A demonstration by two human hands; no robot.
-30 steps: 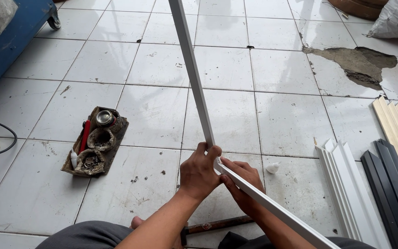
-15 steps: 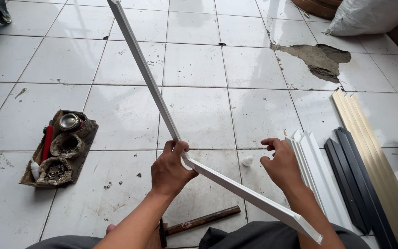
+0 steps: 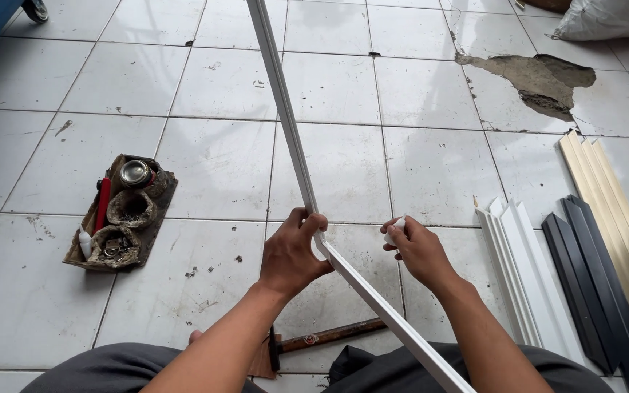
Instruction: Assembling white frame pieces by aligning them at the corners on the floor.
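A person seated on a white tiled floor (image 3: 205,160) holds a mitred corner of white trim (image 3: 293,153), the left hand (image 3: 290,255) clenched around the joint where one long strip rises to the far side and a second runs down to the near right across the lap, seemingly to keep the two pieces pressed together at the angle. The right hand (image 3: 418,249), just right of the joint and clear of the trim, pinches a small white object (image 3: 396,229), too small to identify. To the left a cardboard tray (image 3: 121,215) keeps one tin, one red tool and two bowls of small hardware within reach. A hammer (image 3: 325,337) lies near the knees; white (image 3: 515,269), black (image 3: 584,284) and cream (image 3: 609,196) strips lie stacked at right
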